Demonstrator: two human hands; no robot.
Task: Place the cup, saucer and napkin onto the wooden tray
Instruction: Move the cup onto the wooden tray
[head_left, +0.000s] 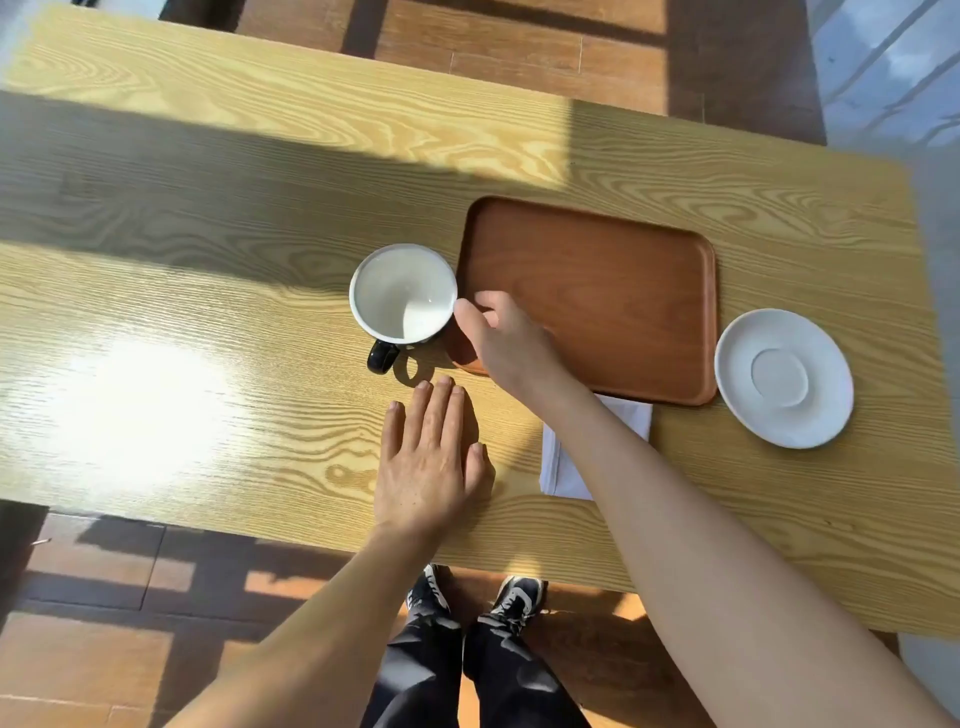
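Note:
A cup (402, 299), white inside and black outside with a black handle toward me, stands on the table just left of the wooden tray (613, 291). The tray holds nothing. My right hand (506, 338) reaches across the tray's near-left corner; its thumb and fingers touch the cup's right side. Whether they grip it I cannot tell. My left hand (431, 457) lies flat on the table below the cup, fingers apart, holding nothing. A white saucer (784, 378) sits right of the tray. A white napkin (566, 462) lies below the tray, partly hidden by my right forearm.
The light wooden table (208, 260) runs far to the left, with strong sun glare at its near left. Its near edge is just above my feet and legs (467, 649). Brown floor boards show beyond the far edge.

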